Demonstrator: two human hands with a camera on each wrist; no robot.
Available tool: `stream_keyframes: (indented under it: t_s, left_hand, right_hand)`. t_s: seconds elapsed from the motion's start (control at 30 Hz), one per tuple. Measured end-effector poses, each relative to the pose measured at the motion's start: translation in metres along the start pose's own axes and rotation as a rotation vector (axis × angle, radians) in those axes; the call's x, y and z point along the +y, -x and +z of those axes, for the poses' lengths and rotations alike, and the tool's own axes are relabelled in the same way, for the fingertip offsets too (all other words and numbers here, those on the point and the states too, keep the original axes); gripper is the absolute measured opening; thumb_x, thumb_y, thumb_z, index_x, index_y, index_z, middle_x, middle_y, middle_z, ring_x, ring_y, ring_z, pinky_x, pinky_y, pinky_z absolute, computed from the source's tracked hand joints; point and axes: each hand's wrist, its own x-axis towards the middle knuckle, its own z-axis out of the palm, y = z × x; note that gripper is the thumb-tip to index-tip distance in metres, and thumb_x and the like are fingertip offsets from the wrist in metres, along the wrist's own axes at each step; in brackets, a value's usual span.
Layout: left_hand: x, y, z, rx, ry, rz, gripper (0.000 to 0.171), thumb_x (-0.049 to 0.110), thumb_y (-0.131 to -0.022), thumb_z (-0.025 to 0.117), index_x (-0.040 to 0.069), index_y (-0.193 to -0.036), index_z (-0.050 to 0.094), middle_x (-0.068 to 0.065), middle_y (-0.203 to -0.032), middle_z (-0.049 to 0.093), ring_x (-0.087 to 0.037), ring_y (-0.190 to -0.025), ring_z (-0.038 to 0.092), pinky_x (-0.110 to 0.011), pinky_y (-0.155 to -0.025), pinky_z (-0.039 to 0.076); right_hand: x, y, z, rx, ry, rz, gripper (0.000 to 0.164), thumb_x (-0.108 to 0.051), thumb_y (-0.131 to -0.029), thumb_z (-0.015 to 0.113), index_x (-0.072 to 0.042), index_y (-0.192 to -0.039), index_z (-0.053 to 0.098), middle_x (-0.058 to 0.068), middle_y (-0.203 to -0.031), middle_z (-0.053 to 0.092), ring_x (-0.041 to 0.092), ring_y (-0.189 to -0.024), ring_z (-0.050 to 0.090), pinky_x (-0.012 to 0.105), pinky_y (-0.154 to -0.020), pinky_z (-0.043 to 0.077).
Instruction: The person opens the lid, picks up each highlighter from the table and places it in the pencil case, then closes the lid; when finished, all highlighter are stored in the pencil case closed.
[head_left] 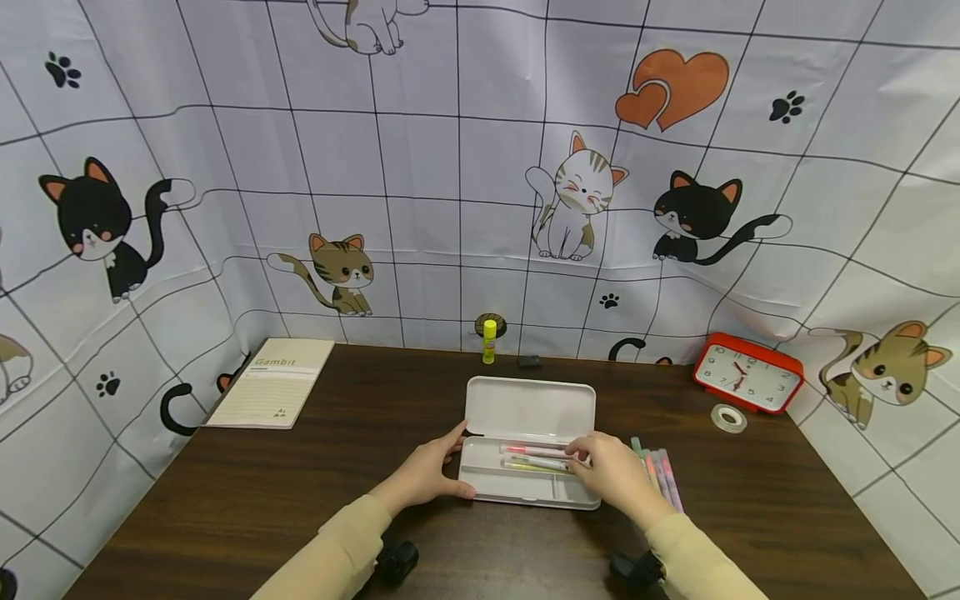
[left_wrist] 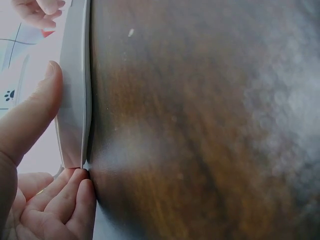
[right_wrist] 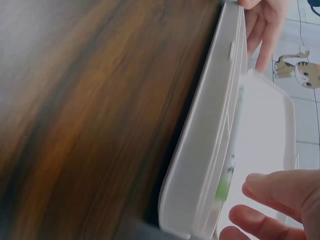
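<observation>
A white pencil case [head_left: 517, 485] lies on the table with its lid [head_left: 530, 408] folded back. My left hand [head_left: 426, 473] holds the left end of the case, thumb along the front wall and fingers at the end and back corner. Inside the case lie several pens, among them a pink pen [head_left: 525, 450] and a yellow pen [head_left: 525, 467]. My right hand [head_left: 609, 468] is over their right ends. In the right wrist view its thumb and fingers stand apart, with nothing between them, beside a green-ended pen [right_wrist: 223, 187].
Several pastel markers [head_left: 660, 477] lie right of the case, partly behind my right hand. A red clock [head_left: 748, 372] and a tape roll [head_left: 728, 418] stand farther right. At the back are a yellow glue stick [head_left: 489, 342], a dark eraser-like block [head_left: 528, 362] and a notebook [head_left: 273, 383].
</observation>
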Motion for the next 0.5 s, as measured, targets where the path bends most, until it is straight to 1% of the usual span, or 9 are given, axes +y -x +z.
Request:
stream_keyframes:
  t_s: [0.13,0.2,0.3,0.43,0.5]
  left_hand:
    - [0.0,0.0,0.0,-0.006,0.001,-0.003,0.107,0.035,-0.071,0.083,0.003,-0.151,0.02,-0.017,-0.139,0.049,-0.031,-0.125,0.05,-0.044,-0.101,0.044]
    - [0.0,0.0,0.0,-0.007,0.008,-0.005,0.107,0.035,-0.071,0.083,0.003,-0.151,0.02,-0.018,-0.139,0.048,-0.032,-0.125,0.05,-0.045,-0.101,0.044]
    - [0.001,0.0,-0.001,-0.008,0.015,-0.003,0.107,0.035,-0.071,0.083,0.003,-0.151,0.02,-0.02,-0.14,0.047,-0.033,-0.124,0.051,-0.046,-0.1,0.044]
    - [0.002,0.001,-0.002,-0.009,0.017,0.002,0.107,0.034,-0.071,0.083,0.003,-0.151,0.02,-0.019,-0.14,0.047,-0.033,-0.125,0.05,-0.045,-0.1,0.044]
    - [0.001,0.001,-0.002,-0.008,0.016,0.002,0.107,0.034,-0.071,0.083,0.003,-0.151,0.02,-0.018,-0.14,0.047,-0.032,-0.125,0.05,-0.045,-0.1,0.044]
  right_hand:
    - [0.009,0.006,-0.005,-0.006,0.004,0.018,0.009,-0.011,-0.079,0.075,-0.013,-0.087,0.074,-0.007,-0.068,0.051,0.006,-0.059,0.044,0.022,-0.05,0.036]
    - [0.014,0.008,-0.008,0.001,0.012,0.018,0.009,-0.01,-0.079,0.074,-0.012,-0.088,0.074,-0.007,-0.067,0.05,0.005,-0.058,0.042,0.022,-0.05,0.036]
    - [0.022,0.011,-0.012,0.014,0.006,0.009,0.009,-0.008,-0.079,0.074,-0.009,-0.087,0.073,-0.005,-0.068,0.053,0.006,-0.06,0.045,0.025,-0.056,0.041]
    - [0.031,0.016,-0.018,0.007,-0.001,0.028,0.007,-0.007,-0.08,0.072,-0.01,-0.087,0.072,-0.005,-0.07,0.055,0.009,-0.065,0.05,0.029,-0.062,0.044]
    - [0.035,0.019,-0.02,0.0,0.006,0.043,0.007,-0.008,-0.08,0.072,-0.011,-0.087,0.072,-0.006,-0.071,0.057,0.012,-0.069,0.055,0.029,-0.062,0.045]
